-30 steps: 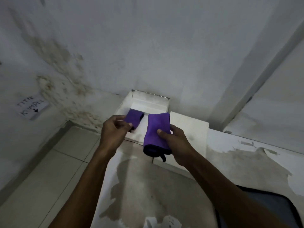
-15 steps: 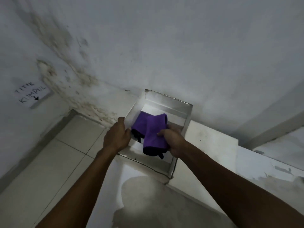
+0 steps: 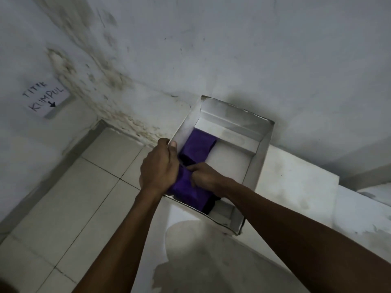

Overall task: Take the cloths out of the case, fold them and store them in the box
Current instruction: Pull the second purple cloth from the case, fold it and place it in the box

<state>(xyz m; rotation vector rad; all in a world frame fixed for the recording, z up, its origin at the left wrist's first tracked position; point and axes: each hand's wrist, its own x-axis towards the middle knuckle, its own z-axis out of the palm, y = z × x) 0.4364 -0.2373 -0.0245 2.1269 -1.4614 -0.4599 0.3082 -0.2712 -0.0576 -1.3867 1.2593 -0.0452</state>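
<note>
Surface: white worktop (image 3: 211,261) with worn grey patches, closest to me; I see both forearms reach over it toward the wall.
Floor: pale tiles (image 3: 74,197) lie to the left of the worktop, lower down.
Box: white open box (image 3: 257,166) stands on the worktop, its far end against the wall; it lies between the tiles side and a raised white block.
Near cloth: folded purple cloth (image 3: 188,191) sits inside the box at the near left corner; a dark edge of it shows on its right side.
Left hand: my left hand (image 3: 158,166) is at the left wall of the box, the thumb up along the wall, the other fingers curled down on the near cloth; I judge that it grips the cloth.
Right hand: my right hand (image 3: 206,176) is inside the box, fingers bent and pinching the same cloth just beside the left hand; the two hands are touching.
Far cloth: second folded purple cloth (image 3: 200,144) lies deeper in the box, along the left wall, touching the near one.
Block: raised white block (image 3: 296,180) is just right of the box.
Wall: stained grey wall (image 3: 211,49) behind; a paper sign (image 3: 45,98) with handwritten "TITIK KUMPUL" and an arrow hangs far left.
</note>
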